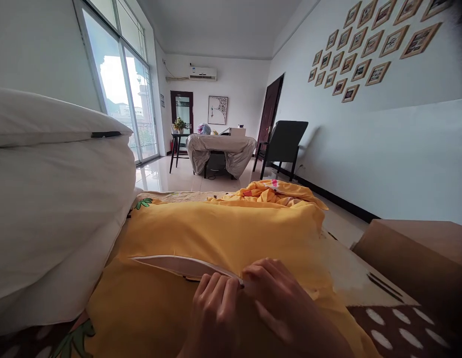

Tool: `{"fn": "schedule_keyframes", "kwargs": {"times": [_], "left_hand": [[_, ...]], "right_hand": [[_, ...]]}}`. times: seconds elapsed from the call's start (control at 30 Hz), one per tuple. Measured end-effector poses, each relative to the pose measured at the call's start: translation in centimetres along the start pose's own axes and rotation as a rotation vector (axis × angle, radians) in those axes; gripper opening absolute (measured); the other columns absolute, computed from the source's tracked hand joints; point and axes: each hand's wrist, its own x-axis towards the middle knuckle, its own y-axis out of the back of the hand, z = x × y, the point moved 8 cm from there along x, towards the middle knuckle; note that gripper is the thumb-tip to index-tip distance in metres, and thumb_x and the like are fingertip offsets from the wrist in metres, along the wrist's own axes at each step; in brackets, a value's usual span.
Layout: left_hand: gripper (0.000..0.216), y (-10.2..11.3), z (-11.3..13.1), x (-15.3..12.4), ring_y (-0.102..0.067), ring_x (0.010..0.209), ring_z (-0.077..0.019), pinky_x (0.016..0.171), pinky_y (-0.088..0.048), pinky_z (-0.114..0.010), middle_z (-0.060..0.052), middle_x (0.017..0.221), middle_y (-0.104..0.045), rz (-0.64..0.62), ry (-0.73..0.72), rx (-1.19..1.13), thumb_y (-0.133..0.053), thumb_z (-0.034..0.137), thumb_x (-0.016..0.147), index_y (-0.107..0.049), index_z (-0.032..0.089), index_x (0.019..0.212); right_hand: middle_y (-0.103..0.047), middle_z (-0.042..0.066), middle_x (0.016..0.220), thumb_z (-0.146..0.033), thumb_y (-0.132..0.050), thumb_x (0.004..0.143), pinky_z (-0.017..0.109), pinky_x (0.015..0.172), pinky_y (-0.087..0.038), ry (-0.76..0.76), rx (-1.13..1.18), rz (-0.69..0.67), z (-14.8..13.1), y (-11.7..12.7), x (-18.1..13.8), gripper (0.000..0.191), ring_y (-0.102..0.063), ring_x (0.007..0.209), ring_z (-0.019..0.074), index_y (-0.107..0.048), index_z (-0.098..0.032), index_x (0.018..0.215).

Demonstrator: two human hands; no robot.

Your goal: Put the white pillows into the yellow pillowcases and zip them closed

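Observation:
A yellow pillowcase lies in front of me, plump, with a long zipped opening across its middle. The opening gapes on the left, and a white pillow shows through it. My left hand is closed, its curled fingers gripping the lower edge of the opening near its right end. Right beside it, my right hand is closed on the fabric at the zipper line. A small dark zipper pull shows between the two hands. My right fingertips are hidden, so their exact hold on the zipper is unclear.
White pillows are stacked high at the left. A crumpled orange cloth lies beyond the pillowcase. At the right stands a cardboard box. Farther back are a covered table and a dark chair.

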Motion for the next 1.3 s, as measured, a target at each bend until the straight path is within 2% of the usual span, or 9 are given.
{"fn": "schedule_keyframes", "kwargs": {"times": [0.07,0.23,0.63,0.73,0.8,0.9,1.03,1.2,1.3], "left_hand": [[0.021,0.1,0.0,0.1,-0.049,0.062,-0.0165,0.061,-0.029,-0.030,-0.001,0.067,-0.056,0.019,0.005,-0.011,-0.038,0.004,0.087,-0.050,0.019,0.079],[0.018,0.0,-0.5,0.2,-0.050,0.066,-0.0161,0.066,-0.029,-0.030,0.000,0.070,-0.058,0.023,-0.016,0.016,-0.041,0.006,0.091,-0.052,0.018,0.082],[0.022,1.5,-3.5,1.2,-0.053,0.081,-0.0157,0.079,-0.027,-0.030,0.000,0.081,-0.061,0.014,0.147,0.019,-0.044,0.004,0.088,-0.051,0.018,0.074],[0.022,1.5,-3.7,1.1,-0.054,0.075,-0.0148,0.078,-0.026,-0.031,0.002,0.075,-0.062,0.028,0.161,0.028,-0.045,0.005,0.089,-0.053,0.018,0.074],[0.022,1.4,-3.8,1.0,-0.053,0.072,-0.0150,0.077,-0.025,-0.032,0.001,0.073,-0.061,0.024,0.158,0.044,-0.045,0.006,0.090,-0.053,0.018,0.073],[0.021,1.3,-3.7,0.9,-0.053,0.073,-0.0159,0.076,-0.026,-0.032,0.000,0.072,-0.060,0.024,0.151,0.047,-0.045,0.007,0.090,-0.053,0.017,0.072],[0.024,0.9,-4.0,1.3,-0.052,0.072,-0.0164,0.075,-0.026,-0.033,0.000,0.071,-0.060,-0.040,0.163,0.065,-0.043,0.010,0.092,-0.052,0.017,0.070],[0.018,-0.1,-6.2,1.7,-0.052,0.077,-0.0162,0.075,-0.030,-0.031,0.000,0.078,-0.060,-0.287,0.157,-0.070,-0.047,0.012,0.091,-0.052,0.017,0.075],[0.018,1.5,-8.0,1.1,-0.051,0.081,-0.0166,0.078,-0.030,-0.032,0.000,0.083,-0.060,-0.248,0.112,-0.018,-0.043,0.011,0.092,-0.052,0.018,0.079]], "right_hand": [[-0.061,0.003,0.090,-0.005,-0.054,0.080,0.029,0.073,-0.039,0.075,-0.018,0.102,-0.9,0.2,0.3,0.030,-0.051,0.082,0.0173,-0.054,-0.022,0.105],[-0.053,0.001,0.067,-0.002,-0.046,0.084,0.027,0.063,-0.031,0.169,-0.019,0.312,-1.0,0.0,0.4,0.019,-0.043,0.066,0.0146,-0.054,-0.018,0.078],[-0.046,-0.001,0.065,-0.001,-0.047,0.073,0.026,0.060,-0.029,0.053,-0.030,0.264,0.4,-0.8,0.7,0.022,-0.038,0.064,0.0137,-0.037,-0.019,0.066],[-0.053,0.002,0.073,-0.009,-0.052,0.080,0.028,0.066,-0.034,0.053,-0.052,0.335,-0.3,-0.6,0.9,0.013,-0.044,0.070,0.0156,-0.047,-0.019,0.073],[-0.061,0.005,0.086,-0.014,-0.053,0.086,0.032,0.075,-0.036,0.096,-0.088,0.425,-1.3,-0.6,1.0,0.006,-0.050,0.081,0.0181,-0.055,-0.017,0.091],[-0.066,0.008,0.097,-0.012,-0.050,0.090,0.034,0.080,-0.037,0.140,-0.164,0.522,-2.5,-1.6,1.1,0.023,-0.055,0.090,0.0189,-0.056,-0.015,0.113],[-0.068,0.003,0.083,-0.009,-0.051,0.089,0.032,0.074,-0.038,0.131,-0.092,0.626,-1.9,-3.2,0.9,0.020,-0.058,0.078,0.0151,-0.061,-0.018,0.104],[-0.067,0.001,0.075,-0.009,-0.052,0.087,0.032,0.071,-0.038,0.148,-0.007,0.708,-1.0,-3.5,0.4,0.018,-0.057,0.072,0.0144,-0.063,-0.021,0.095],[-0.066,0.002,0.075,-0.008,-0.053,0.087,0.033,0.070,-0.037,0.160,0.002,0.703,-0.9,-3.6,0.2,0.018,-0.055,0.072,0.0148,-0.061,-0.021,0.096]]}}
